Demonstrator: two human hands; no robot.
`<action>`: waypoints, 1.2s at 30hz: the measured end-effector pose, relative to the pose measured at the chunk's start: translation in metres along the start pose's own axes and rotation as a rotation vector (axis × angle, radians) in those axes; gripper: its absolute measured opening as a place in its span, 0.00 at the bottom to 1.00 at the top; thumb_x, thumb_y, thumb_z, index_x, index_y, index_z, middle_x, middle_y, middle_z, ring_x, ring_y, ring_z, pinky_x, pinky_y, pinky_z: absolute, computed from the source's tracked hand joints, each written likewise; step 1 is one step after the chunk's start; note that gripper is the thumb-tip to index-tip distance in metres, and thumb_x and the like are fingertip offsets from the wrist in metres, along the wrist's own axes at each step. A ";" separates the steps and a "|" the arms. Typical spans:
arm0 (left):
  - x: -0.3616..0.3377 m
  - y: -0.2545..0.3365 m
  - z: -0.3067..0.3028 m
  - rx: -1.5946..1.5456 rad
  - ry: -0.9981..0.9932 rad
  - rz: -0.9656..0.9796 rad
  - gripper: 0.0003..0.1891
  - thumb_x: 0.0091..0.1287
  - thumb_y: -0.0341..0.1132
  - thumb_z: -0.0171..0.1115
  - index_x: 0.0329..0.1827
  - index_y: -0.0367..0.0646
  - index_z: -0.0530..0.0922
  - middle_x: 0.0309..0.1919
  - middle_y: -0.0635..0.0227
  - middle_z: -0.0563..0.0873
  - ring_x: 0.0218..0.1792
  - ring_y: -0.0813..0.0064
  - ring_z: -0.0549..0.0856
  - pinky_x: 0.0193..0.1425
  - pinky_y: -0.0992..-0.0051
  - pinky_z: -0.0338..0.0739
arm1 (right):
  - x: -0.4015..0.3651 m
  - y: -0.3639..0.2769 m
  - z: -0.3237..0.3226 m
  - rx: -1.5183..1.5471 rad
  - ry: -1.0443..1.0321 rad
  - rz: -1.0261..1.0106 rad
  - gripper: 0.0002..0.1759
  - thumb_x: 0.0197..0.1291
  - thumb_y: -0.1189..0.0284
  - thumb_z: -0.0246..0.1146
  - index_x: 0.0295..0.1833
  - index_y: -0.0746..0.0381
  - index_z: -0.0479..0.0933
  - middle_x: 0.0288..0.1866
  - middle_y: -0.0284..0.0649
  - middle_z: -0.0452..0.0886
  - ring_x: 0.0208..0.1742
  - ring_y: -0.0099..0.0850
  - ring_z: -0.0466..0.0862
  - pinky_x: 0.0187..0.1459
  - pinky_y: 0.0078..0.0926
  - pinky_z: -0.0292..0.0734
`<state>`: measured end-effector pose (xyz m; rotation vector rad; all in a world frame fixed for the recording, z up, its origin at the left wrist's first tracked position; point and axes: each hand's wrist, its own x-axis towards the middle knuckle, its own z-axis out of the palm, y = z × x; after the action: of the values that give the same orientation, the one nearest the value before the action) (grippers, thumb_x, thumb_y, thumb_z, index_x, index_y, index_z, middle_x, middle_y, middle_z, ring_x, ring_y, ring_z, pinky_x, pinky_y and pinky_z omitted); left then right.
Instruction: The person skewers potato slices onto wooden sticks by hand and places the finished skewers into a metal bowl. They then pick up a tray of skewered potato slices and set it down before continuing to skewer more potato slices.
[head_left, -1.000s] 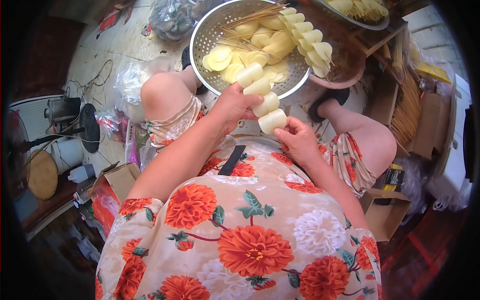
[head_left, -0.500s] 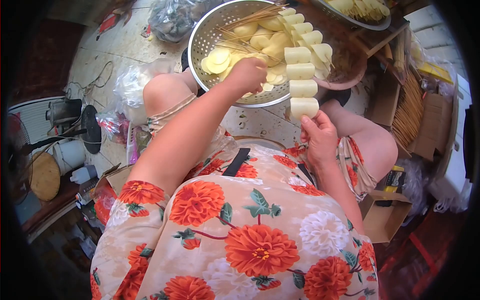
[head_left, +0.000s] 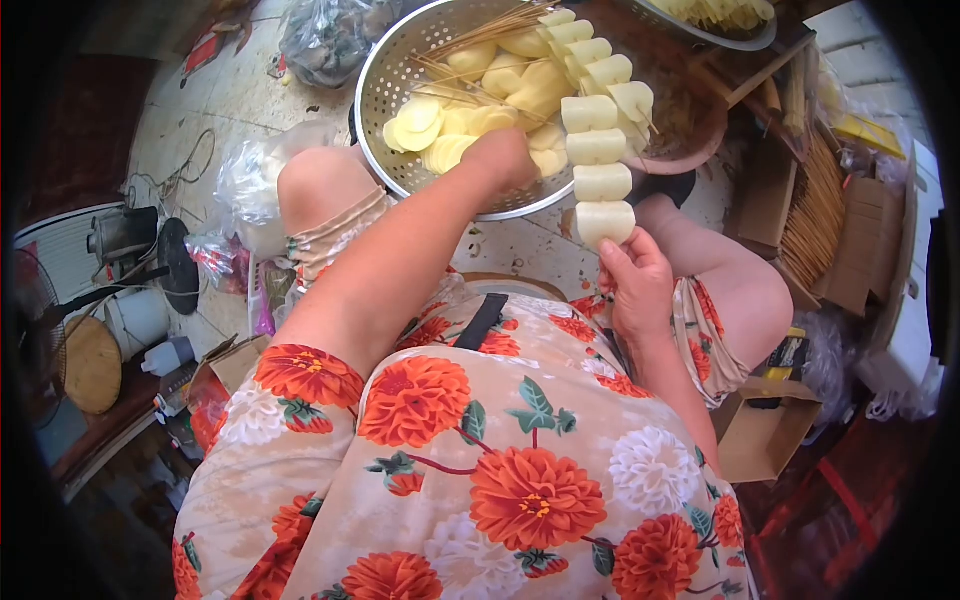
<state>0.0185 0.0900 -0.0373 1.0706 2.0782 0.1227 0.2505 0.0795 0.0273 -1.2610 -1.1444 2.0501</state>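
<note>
My left hand (head_left: 505, 160) is down in a perforated metal colander (head_left: 372, 115), its fingers curled in among pale yellow potato slices (head_left: 462, 128). What those fingers hold, if anything, is hidden. Between thumb and fingers, my right hand (head_left: 638, 278) pinches the near end of a skewer of potato slices (head_left: 600, 182). The slices on it are spaced apart in a row, and the skewer points away from me beside the colander's right side. Larger peeled potato pieces (head_left: 538, 85) and thin wooden sticks (head_left: 480, 40) lie in the colander. More skewered slices (head_left: 610, 72) rest over its right rim.
A second metal container (head_left: 735, 42) with potato slices stands at the top right. Beneath is a reddish basin (head_left: 695, 150). An open cardboard box (head_left: 825, 215) of wooden sticks sits at right. Plastic bags (head_left: 265, 185) and a fan (head_left: 40, 320) are at left.
My left hand has turned and dipped further among the slices, hiding its fingers. My right hand still holds the skewer in nearly the same place. The view has shifted slightly.
</note>
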 end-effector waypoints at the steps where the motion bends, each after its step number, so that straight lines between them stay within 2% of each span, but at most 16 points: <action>1: -0.001 0.001 -0.005 -0.027 -0.133 -0.034 0.18 0.49 0.42 0.72 0.36 0.41 0.78 0.38 0.57 0.85 0.42 0.59 0.83 0.47 0.65 0.76 | 0.000 0.001 0.000 0.000 -0.002 0.002 0.09 0.59 0.75 0.62 0.46 0.64 0.76 0.30 0.29 0.77 0.23 0.14 0.69 0.24 0.12 0.64; 5: 0.007 -0.008 0.004 -0.020 -0.109 -0.013 0.17 0.47 0.41 0.73 0.33 0.42 0.78 0.31 0.59 0.85 0.35 0.62 0.84 0.41 0.67 0.77 | 0.000 0.001 0.002 -0.011 -0.014 0.010 0.09 0.60 0.75 0.62 0.46 0.64 0.76 0.29 0.28 0.77 0.23 0.14 0.69 0.24 0.12 0.64; 7: 0.002 -0.009 0.002 0.106 0.051 0.123 0.16 0.46 0.40 0.73 0.32 0.42 0.78 0.27 0.61 0.84 0.28 0.66 0.83 0.35 0.69 0.77 | -0.001 0.001 0.003 -0.010 -0.019 0.009 0.09 0.60 0.75 0.62 0.46 0.65 0.76 0.29 0.28 0.77 0.23 0.14 0.69 0.24 0.11 0.64; 11: -0.011 -0.013 -0.002 0.143 0.111 0.166 0.15 0.46 0.37 0.72 0.33 0.42 0.78 0.26 0.62 0.83 0.26 0.71 0.82 0.33 0.73 0.76 | -0.002 0.003 0.002 -0.056 -0.056 0.030 0.09 0.60 0.75 0.62 0.46 0.65 0.76 0.26 0.27 0.75 0.22 0.13 0.69 0.23 0.11 0.63; 13: -0.015 -0.024 -0.004 -0.135 0.095 0.146 0.12 0.49 0.33 0.70 0.35 0.43 0.78 0.29 0.66 0.83 0.30 0.75 0.83 0.35 0.74 0.76 | -0.003 0.003 0.003 -0.083 -0.084 0.038 0.09 0.60 0.75 0.62 0.46 0.65 0.76 0.25 0.27 0.74 0.21 0.13 0.68 0.22 0.11 0.63; 14: -0.015 -0.030 -0.007 -0.134 0.097 0.144 0.12 0.49 0.33 0.70 0.35 0.43 0.78 0.29 0.66 0.83 0.30 0.75 0.83 0.35 0.74 0.76 | -0.005 0.002 0.004 -0.107 -0.101 0.063 0.09 0.60 0.74 0.62 0.46 0.64 0.76 0.24 0.26 0.74 0.20 0.13 0.68 0.21 0.11 0.62; 16: -0.021 -0.036 -0.019 -0.959 0.043 -0.096 0.06 0.55 0.30 0.65 0.35 0.45 0.78 0.28 0.71 0.83 0.30 0.78 0.82 0.35 0.75 0.76 | -0.007 0.002 0.005 -0.130 -0.122 0.088 0.09 0.60 0.74 0.62 0.45 0.64 0.76 0.23 0.26 0.73 0.19 0.13 0.67 0.20 0.11 0.61; 17: -0.021 -0.039 -0.024 -1.044 0.087 -0.088 0.05 0.59 0.28 0.60 0.38 0.44 0.79 0.32 0.71 0.83 0.32 0.77 0.83 0.36 0.75 0.78 | -0.008 0.003 0.005 -0.142 -0.157 0.117 0.09 0.60 0.74 0.62 0.45 0.64 0.77 0.23 0.26 0.73 0.19 0.13 0.67 0.19 0.11 0.60; 18: -0.026 -0.041 -0.029 -1.045 0.093 -0.089 0.05 0.59 0.28 0.60 0.38 0.44 0.79 0.32 0.71 0.83 0.32 0.77 0.83 0.36 0.75 0.78 | -0.008 0.004 0.004 -0.156 -0.192 0.146 0.09 0.60 0.74 0.62 0.45 0.64 0.77 0.23 0.26 0.73 0.18 0.13 0.67 0.19 0.12 0.60; 20: -0.034 -0.045 -0.040 -1.453 0.153 -0.054 0.13 0.57 0.26 0.59 0.45 0.39 0.79 0.38 0.63 0.83 0.39 0.71 0.83 0.42 0.68 0.79 | -0.008 0.007 0.003 -0.157 -0.228 0.162 0.09 0.60 0.74 0.63 0.46 0.64 0.77 0.23 0.26 0.73 0.18 0.13 0.66 0.19 0.12 0.59; 21: -0.038 -0.046 -0.043 -1.517 0.150 -0.020 0.14 0.60 0.25 0.56 0.49 0.37 0.77 0.42 0.61 0.81 0.43 0.68 0.82 0.46 0.65 0.81 | -0.008 0.009 0.003 -0.156 -0.260 0.179 0.09 0.60 0.74 0.63 0.46 0.63 0.77 0.23 0.26 0.73 0.18 0.13 0.66 0.19 0.12 0.59; 24: -0.049 -0.045 -0.046 -1.615 0.209 0.016 0.13 0.63 0.25 0.53 0.50 0.36 0.76 0.43 0.59 0.81 0.43 0.66 0.82 0.51 0.63 0.81 | -0.010 0.006 0.009 -0.161 -0.276 0.201 0.09 0.60 0.74 0.63 0.46 0.63 0.77 0.23 0.26 0.73 0.19 0.13 0.66 0.19 0.12 0.59; 27: -0.052 -0.046 -0.048 -1.606 0.239 0.038 0.11 0.68 0.29 0.54 0.50 0.37 0.76 0.42 0.61 0.82 0.41 0.70 0.83 0.45 0.67 0.83 | -0.011 0.008 0.010 -0.148 -0.297 0.209 0.10 0.59 0.74 0.63 0.46 0.63 0.76 0.23 0.26 0.74 0.19 0.13 0.67 0.19 0.11 0.59; 36: -0.051 -0.049 -0.049 -1.612 0.294 0.050 0.11 0.66 0.29 0.58 0.50 0.39 0.76 0.41 0.63 0.83 0.41 0.71 0.83 0.47 0.66 0.82 | -0.012 0.009 0.010 -0.146 -0.303 0.227 0.10 0.59 0.74 0.63 0.45 0.63 0.77 0.24 0.27 0.74 0.20 0.13 0.68 0.20 0.11 0.60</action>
<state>-0.0287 0.0340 0.0069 0.0478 1.3904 1.6839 0.2477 0.0617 0.0282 -1.2240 -1.3599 2.4279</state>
